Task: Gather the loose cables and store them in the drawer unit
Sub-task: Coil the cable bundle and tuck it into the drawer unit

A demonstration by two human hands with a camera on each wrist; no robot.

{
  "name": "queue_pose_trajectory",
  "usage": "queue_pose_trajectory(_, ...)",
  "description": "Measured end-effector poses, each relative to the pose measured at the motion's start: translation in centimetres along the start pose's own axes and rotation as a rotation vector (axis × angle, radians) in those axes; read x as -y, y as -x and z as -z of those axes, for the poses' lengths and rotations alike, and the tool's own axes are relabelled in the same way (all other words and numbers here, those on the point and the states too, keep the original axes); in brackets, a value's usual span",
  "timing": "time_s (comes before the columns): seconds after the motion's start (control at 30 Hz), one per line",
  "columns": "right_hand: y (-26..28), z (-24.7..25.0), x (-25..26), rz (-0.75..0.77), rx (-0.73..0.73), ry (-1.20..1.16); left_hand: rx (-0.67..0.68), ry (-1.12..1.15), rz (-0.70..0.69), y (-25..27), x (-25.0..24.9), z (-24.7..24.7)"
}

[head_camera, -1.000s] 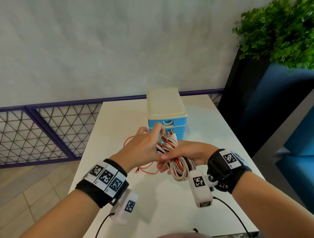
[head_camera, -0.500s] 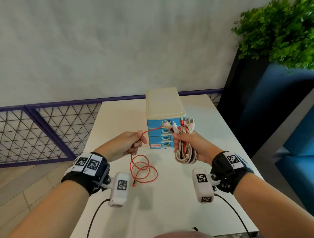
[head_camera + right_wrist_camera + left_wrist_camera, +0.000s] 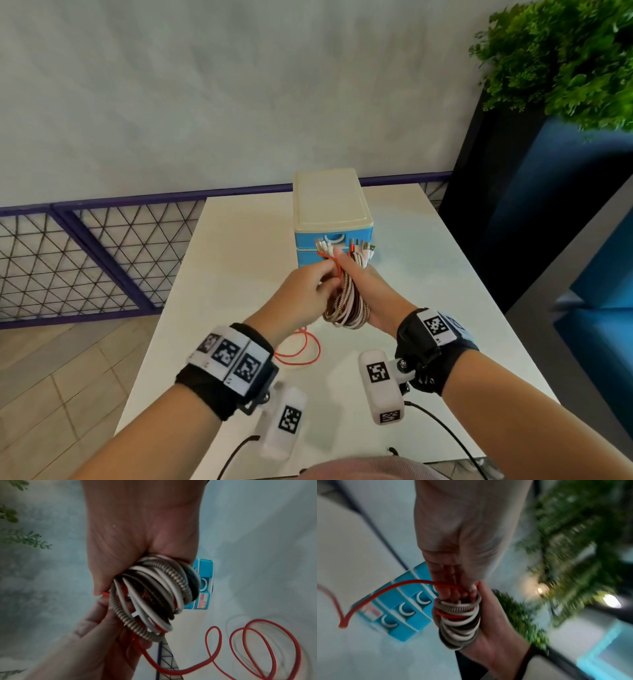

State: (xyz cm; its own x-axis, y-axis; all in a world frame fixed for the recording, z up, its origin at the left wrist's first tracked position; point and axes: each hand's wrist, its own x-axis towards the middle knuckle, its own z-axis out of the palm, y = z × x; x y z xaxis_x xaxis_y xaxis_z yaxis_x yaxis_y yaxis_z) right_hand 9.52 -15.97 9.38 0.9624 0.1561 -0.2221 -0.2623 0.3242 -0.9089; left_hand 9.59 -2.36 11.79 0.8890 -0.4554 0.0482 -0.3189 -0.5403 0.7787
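Note:
My right hand (image 3: 363,291) grips a coiled bundle of cables (image 3: 346,305), white, braided and red, held upright in front of the drawer unit (image 3: 330,212). Their plugs stick up above my fist. My left hand (image 3: 308,291) pinches a loose red cable (image 3: 301,353) and holds it against the bundle (image 3: 458,620). The rest of the red cable (image 3: 257,649) trails down in loops onto the white table (image 3: 239,257). The blue drawer unit (image 3: 399,608) has a cream top, and its drawers look closed.
A purple mesh fence (image 3: 85,260) runs behind and to the left of the table. A dark planter with green foliage (image 3: 565,58) stands at the right. Wrist camera leads (image 3: 442,431) hang near the table's front edge.
My left hand, which had drawn the red cable out to the left, has come back to the bundle. Both hands sit a little nearer to me.

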Motion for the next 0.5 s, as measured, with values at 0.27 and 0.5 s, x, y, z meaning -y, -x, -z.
queue_pose_trajectory(0.27,0.4,0.3,-0.1,-0.105,0.024,-0.063,0.053,-0.494,-0.087,0.9,-1.4,-0.7)
queue_pose_trajectory(0.5,0.1,1.0,-0.2,0.062,-0.312,0.07,0.031,-0.58,-0.085,2.1,-2.4,-0.6)
